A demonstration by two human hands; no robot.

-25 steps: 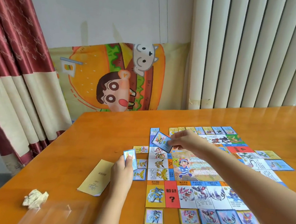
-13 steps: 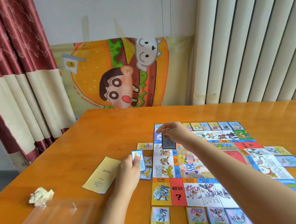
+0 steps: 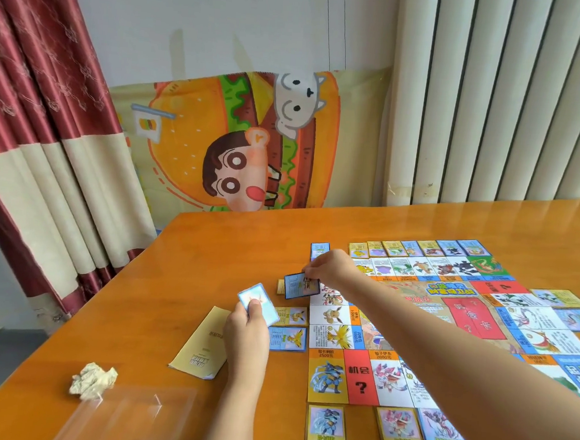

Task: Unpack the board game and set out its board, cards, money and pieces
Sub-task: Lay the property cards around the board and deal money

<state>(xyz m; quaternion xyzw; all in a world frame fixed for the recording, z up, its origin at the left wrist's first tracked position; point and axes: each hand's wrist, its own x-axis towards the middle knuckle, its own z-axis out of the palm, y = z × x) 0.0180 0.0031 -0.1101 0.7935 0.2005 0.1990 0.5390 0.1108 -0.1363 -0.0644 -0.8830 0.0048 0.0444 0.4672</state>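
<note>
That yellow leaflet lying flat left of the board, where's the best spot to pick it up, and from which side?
Probably the near short edge of the yellow leaflet, coming from the near left. It lies flat on the table, so only an edge offers a grip, and the left hand hides its right edge.

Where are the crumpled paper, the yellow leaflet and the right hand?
crumpled paper (image 3: 93,381): head view, middle of the wad.
yellow leaflet (image 3: 201,346): head view, bare middle of its cover.
right hand (image 3: 333,269): head view, back of the hand.
</note>
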